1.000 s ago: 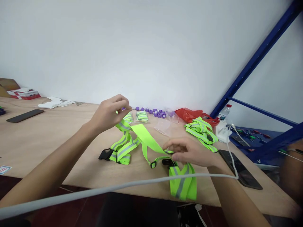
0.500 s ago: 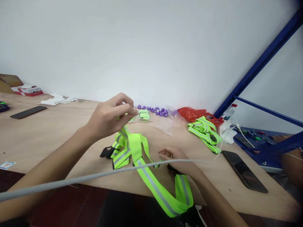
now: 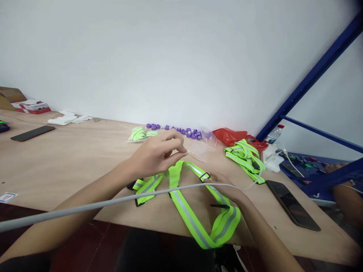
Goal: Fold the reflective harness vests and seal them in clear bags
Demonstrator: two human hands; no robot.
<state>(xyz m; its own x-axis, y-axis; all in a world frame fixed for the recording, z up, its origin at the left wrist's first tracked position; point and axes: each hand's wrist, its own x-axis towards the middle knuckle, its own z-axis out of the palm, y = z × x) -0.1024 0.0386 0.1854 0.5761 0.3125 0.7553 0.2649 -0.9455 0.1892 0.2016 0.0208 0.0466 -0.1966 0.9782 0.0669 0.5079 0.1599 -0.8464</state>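
Observation:
A neon-green reflective strap harness [image 3: 187, 211] with grey stripes lies spread on the wooden table [image 3: 70, 162], one loop hanging over the front edge. My left hand [image 3: 159, 153] hovers over its top, fingers pinched on the strap near its upper fold. My right hand [image 3: 227, 187] rests on the strap's right branch, close to a black slider, with its fingers closed on the webbing. A grey cable [image 3: 85, 207] crosses in front of both arms.
Another folded green harness [image 3: 245, 156] lies at the right, with two bagged ones [image 3: 140, 134] by the wall. Purple caps [image 3: 181, 131], a red bag [image 3: 231, 136], a black phone [image 3: 292, 206] at right, another phone [image 3: 31, 133] at left. A blue rack [image 3: 312, 75] stands at right.
My left hand has moved right and down, laying the strap flatter on the table. My right hand shifted up along the right branch. The harness now lies spread in an open V.

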